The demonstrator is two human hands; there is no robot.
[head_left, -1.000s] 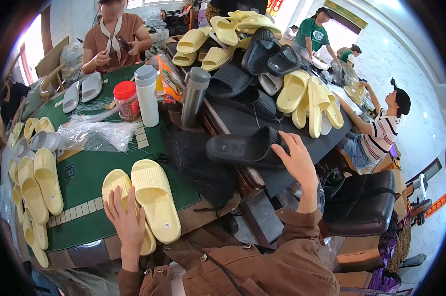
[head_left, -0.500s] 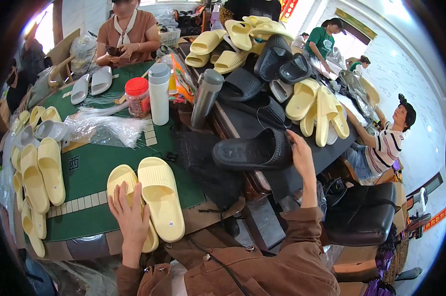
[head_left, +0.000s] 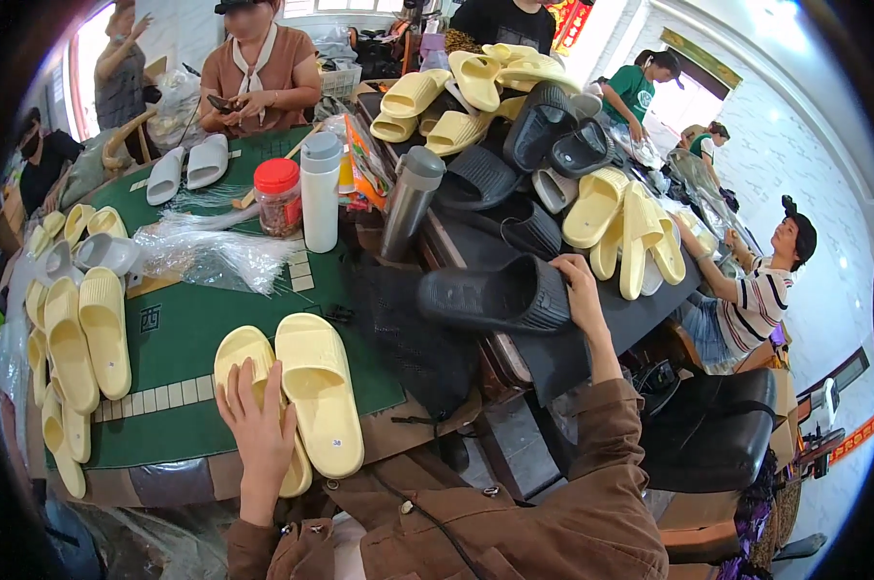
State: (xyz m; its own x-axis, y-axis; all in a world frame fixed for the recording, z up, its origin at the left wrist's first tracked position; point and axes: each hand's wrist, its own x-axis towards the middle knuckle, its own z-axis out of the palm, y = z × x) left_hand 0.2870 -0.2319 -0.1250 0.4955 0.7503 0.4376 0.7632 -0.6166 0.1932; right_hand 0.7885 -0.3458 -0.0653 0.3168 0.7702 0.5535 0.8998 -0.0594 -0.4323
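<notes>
My left hand (head_left: pixel 261 420) lies over the strap of a pale yellow slipper (head_left: pixel 243 345), fingers spread along it. Right beside it is a second yellow slipper (head_left: pixel 321 396), sole down with a small round sticker on its heel. Over on the right, my right hand (head_left: pixel 580 290) grips the toe end of a black slipper (head_left: pixel 475 298), with fingers bent over its ribbed strap; the thumb is hard to see. That slipper's heel points left, above a dark mesh cloth (head_left: pixel 408 333).
A heap of yellow and black slippers (head_left: pixel 514 126) covers the dark table beyond. On the green mat (head_left: pixel 195 338) are a steel flask (head_left: pixel 411 203), a white bottle (head_left: pixel 321 193), a red-lidded jar (head_left: pixel 278 198), clear plastic ties (head_left: pixel 219 253) and more slippers (head_left: pixel 103 333). Several people work around.
My right fingers have closed over the black slipper's strap, where before they were stretched along its toe end. The slipper's toe has tilted slightly. My left hand stays on the yellow slipper.
</notes>
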